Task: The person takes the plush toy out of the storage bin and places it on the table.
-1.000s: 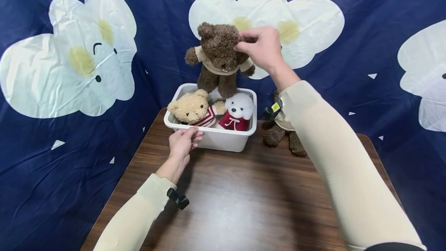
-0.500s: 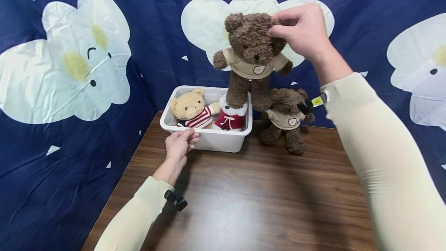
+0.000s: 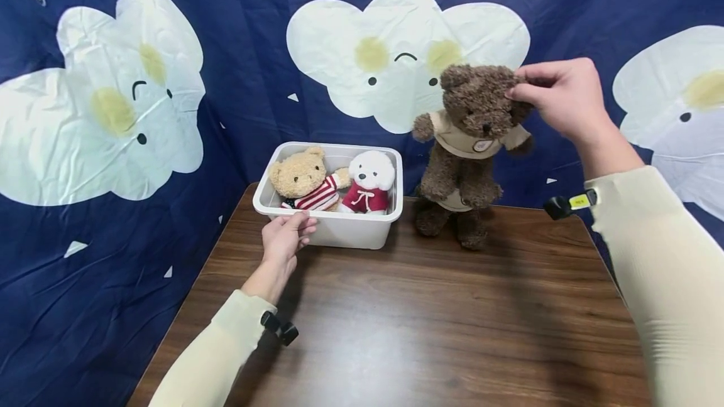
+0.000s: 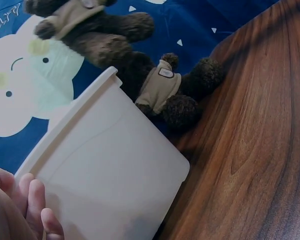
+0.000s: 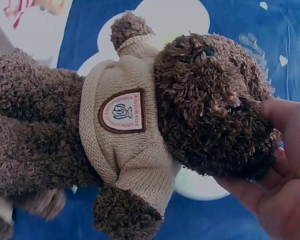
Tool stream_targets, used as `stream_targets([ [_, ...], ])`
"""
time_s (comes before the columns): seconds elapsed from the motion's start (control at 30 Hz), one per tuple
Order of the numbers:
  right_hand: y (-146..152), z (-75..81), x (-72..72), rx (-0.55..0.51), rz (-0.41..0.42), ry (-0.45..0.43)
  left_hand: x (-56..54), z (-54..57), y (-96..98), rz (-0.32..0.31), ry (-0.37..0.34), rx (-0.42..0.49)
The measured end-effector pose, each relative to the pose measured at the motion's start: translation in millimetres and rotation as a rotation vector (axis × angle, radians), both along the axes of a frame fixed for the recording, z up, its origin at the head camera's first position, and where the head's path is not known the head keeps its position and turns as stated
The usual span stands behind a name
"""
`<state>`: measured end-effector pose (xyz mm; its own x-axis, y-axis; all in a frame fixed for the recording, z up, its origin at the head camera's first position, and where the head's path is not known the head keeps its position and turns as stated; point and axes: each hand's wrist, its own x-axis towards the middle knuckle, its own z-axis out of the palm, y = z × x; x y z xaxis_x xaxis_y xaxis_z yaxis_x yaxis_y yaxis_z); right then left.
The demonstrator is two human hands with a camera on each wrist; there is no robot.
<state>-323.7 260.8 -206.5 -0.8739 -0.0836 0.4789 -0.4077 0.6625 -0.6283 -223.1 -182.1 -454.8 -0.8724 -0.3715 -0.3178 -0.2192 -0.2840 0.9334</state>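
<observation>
My right hand (image 3: 568, 96) pinches a dark brown teddy bear (image 3: 472, 143) by the side of its head, near the ear. The bear hangs upright in a beige sweater with a badge. Behind its legs sits a second brown teddy bear (image 4: 162, 85), mostly hidden in the head view. With thumb and fingers my left hand (image 3: 281, 237) holds the near rim of a white plastic tub (image 3: 356, 231). Inside lie a tan teddy bear (image 3: 298, 174) in a striped top and a white plush dog (image 3: 371, 171) in red.
Beneath everything is a brown wooden table (image 3: 396, 306). A dark blue curtain (image 3: 243, 80) with printed clouds hangs close behind and at the sides. The tub stands near the table's back left, beside the second bear.
My right hand has carried the brown teddy bear from above the tub to the right, then lowered it in front of the seated bear. My left hand stays on the rim.
</observation>
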Motion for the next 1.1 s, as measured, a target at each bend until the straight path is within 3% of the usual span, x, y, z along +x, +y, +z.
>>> stream_targets([
  [0.37, 69.2, -53.5, -0.7, -0.021, -0.035, -0.103, 2.7, 0.0, -2.1, 0.005, 0.003, -0.006],
  [0.6, 107.8, -82.6, 0.2, 0.103, -0.134, -0.155, 2.9, -0.8, -3.1, 0.001, -0.001, -0.011],
  [0.9, 144.6, -112.7, -4.3, 0.102, -0.193, -0.255, 2.0, 0.8, -3.5, 0.013, 0.004, -0.013],
  [1.1, 160.7, -129.1, -6.7, 0.192, -0.241, -0.289, 1.8, 1.4, -1.0, 0.010, -0.002, -0.001],
])
